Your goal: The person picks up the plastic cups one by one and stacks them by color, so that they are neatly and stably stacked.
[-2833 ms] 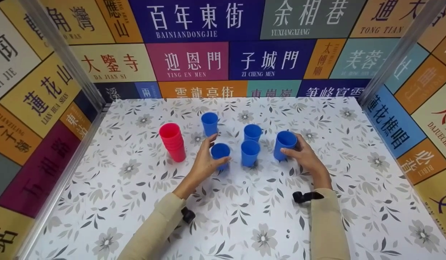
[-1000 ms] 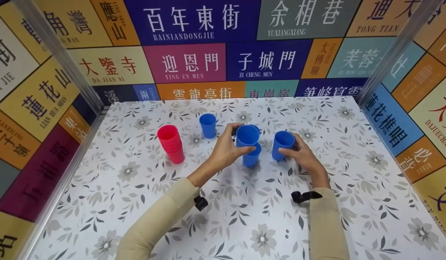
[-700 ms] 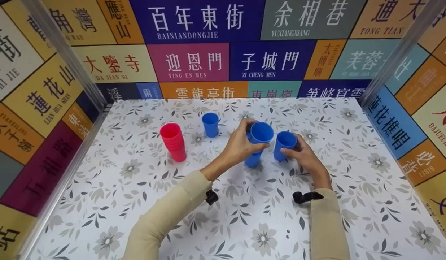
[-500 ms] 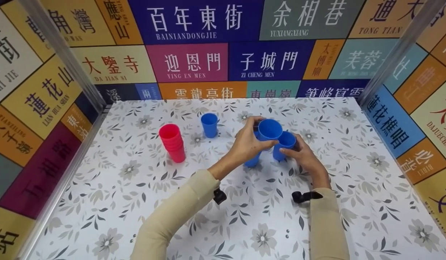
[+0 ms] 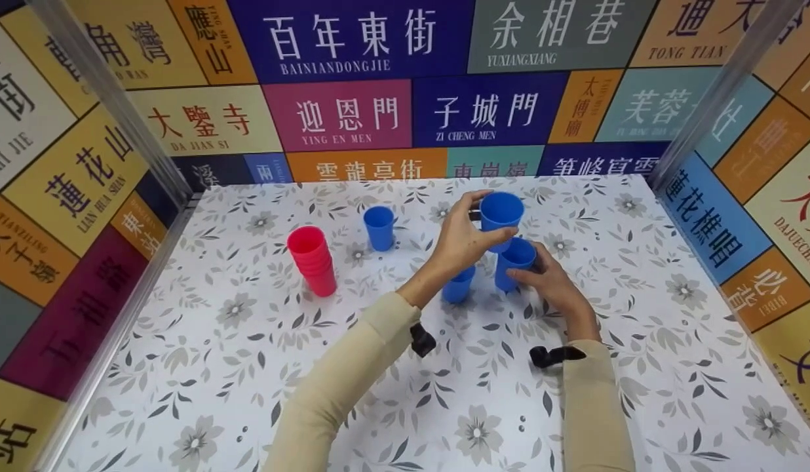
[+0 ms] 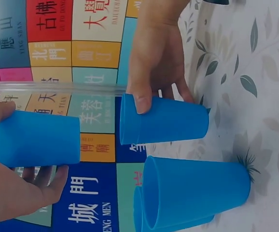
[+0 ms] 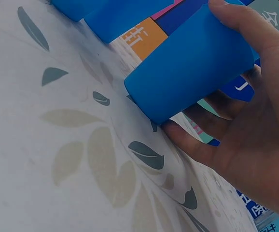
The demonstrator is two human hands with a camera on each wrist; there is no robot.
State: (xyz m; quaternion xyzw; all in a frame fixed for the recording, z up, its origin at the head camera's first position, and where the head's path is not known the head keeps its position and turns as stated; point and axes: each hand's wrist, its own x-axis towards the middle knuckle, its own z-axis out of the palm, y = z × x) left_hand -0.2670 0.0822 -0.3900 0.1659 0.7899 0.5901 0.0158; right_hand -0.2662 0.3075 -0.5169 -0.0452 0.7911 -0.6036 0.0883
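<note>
My left hand (image 5: 459, 239) grips a blue cup (image 5: 501, 213), raised off the table behind and above another blue cup (image 5: 508, 272). That lower cup stands upright, with my right hand (image 5: 554, 278) curled round its right side. The left wrist view shows the raised cup (image 6: 38, 139) apart from the rim of the right hand's cup (image 6: 171, 121). A blue cup (image 5: 457, 288) stands left of my right hand. Close behind it is one more blue cup (image 6: 138, 212), mostly hidden; my left hand covers it in the head view.
To the left stands a stack of red cups (image 5: 315, 262). A lone blue cup (image 5: 379, 229) is farther back, between that stack and my left hand. The table (image 5: 248, 367) has a leaf-patterned cover, with printed panels (image 5: 346, 111) rising at its back and sides.
My left hand has taken the front-left blue cup, lifted it and carried it right and back, past the middle cups, to above my right hand's cup. My right hand has stayed put.
</note>
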